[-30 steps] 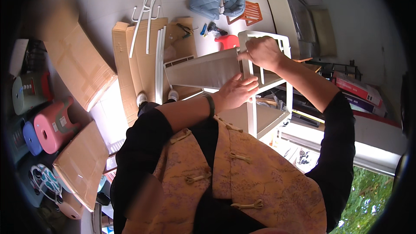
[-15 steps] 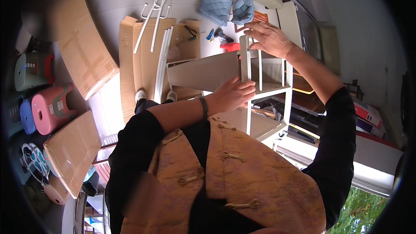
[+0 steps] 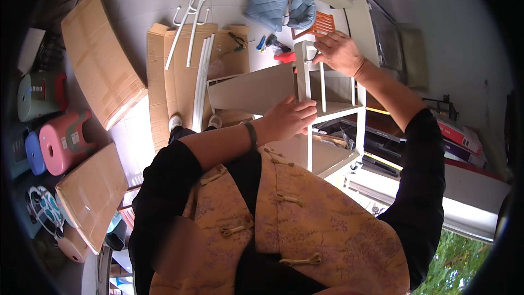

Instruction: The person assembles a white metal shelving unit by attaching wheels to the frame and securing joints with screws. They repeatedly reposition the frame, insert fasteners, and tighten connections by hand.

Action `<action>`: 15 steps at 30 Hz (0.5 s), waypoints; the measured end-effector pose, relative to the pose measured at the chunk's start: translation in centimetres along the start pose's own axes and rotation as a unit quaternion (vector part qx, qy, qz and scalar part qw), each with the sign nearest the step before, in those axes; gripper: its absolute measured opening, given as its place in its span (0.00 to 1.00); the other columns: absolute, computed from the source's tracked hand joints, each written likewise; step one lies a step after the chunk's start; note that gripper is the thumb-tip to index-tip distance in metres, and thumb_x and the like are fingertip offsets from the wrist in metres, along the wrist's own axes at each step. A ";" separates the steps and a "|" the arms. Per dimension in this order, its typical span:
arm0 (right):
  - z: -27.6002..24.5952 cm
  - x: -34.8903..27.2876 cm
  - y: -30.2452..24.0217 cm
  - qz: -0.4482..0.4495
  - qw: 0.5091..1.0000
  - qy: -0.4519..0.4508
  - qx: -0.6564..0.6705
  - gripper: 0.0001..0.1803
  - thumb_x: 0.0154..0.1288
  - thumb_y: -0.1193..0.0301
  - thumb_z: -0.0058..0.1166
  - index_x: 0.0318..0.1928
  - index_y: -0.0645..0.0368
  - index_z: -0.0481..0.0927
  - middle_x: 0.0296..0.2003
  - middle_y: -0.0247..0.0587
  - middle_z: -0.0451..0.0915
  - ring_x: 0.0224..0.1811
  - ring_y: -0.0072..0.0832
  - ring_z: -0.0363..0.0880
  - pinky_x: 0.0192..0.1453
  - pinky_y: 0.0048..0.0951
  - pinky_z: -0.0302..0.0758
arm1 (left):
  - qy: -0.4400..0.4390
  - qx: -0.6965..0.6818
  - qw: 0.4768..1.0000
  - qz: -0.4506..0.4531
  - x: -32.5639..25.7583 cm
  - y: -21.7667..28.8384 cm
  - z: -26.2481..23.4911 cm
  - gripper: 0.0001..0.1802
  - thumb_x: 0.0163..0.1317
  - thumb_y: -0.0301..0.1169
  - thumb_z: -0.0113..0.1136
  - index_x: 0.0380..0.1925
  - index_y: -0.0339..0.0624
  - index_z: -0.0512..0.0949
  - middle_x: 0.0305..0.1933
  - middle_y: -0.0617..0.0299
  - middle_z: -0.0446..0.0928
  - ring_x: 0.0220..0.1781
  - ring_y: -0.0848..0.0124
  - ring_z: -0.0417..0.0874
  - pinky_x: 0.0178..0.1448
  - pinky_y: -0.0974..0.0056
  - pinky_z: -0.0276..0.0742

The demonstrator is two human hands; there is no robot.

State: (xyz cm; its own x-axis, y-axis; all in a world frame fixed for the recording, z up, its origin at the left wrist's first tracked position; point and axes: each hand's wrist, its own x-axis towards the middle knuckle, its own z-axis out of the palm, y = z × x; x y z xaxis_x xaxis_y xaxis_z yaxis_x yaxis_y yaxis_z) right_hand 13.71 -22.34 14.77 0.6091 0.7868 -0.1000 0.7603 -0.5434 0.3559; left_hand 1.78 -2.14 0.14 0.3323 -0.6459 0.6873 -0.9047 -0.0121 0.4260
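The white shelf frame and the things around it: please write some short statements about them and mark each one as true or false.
1. The right hand grips the top of the white shelf frame. True.
2. The left hand lies flat on the floor. False: it is at a front post of the frame, beside the flat beige panel.
3. Loose white tubes lie on the flattened brown cardboard. True.
4. The pink plastic stool stands on top of the frame. False: it is on the floor at the person's far left.
5. A blue quilted cushion lies beyond the frame. True.
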 end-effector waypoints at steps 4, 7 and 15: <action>-1.4 -0.8 -5.7 0.312 0.941 -0.119 0.050 0.23 0.67 0.48 0.53 0.25 0.53 0.83 0.21 0.41 0.80 0.25 0.44 0.80 0.28 0.41 0.74 | 0.011 -0.002 1.000 0.005 -0.1 -0.1 0.3 0.29 0.47 0.49 0.70 0.47 0.48 0.77 0.55 0.71 0.73 0.68 0.74 0.66 0.50 0.62 0.66; -1.6 0.4 -10.0 0.640 0.602 -0.085 0.470 0.30 0.72 0.50 0.52 0.22 0.63 0.81 0.16 0.42 0.79 0.16 0.30 0.78 0.18 0.29 0.71 | 0.013 -0.014 1.000 0.017 -0.3 -0.2 0.3 0.29 0.48 0.49 0.70 0.48 0.47 0.77 0.55 0.70 0.74 0.66 0.73 0.67 0.49 0.62 0.66; -3.5 0.7 -9.2 0.408 0.879 -0.133 0.208 0.15 0.72 0.63 0.51 0.51 0.60 0.76 0.31 0.51 0.82 0.31 0.45 0.83 0.36 0.39 0.80 | 0.014 -0.017 1.000 -0.001 -0.4 0.1 -0.3 0.25 0.51 0.47 0.66 0.46 0.45 0.78 0.54 0.68 0.75 0.66 0.73 0.68 0.49 0.62 0.65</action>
State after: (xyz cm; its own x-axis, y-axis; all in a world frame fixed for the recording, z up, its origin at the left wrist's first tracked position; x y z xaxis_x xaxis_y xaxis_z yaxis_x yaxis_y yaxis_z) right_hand 6.34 -15.78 14.67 0.9791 0.0199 -0.2024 0.0294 -0.9986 0.0441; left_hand 1.68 -1.67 0.12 0.3414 -0.6239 0.7030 -0.8949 0.0130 0.4461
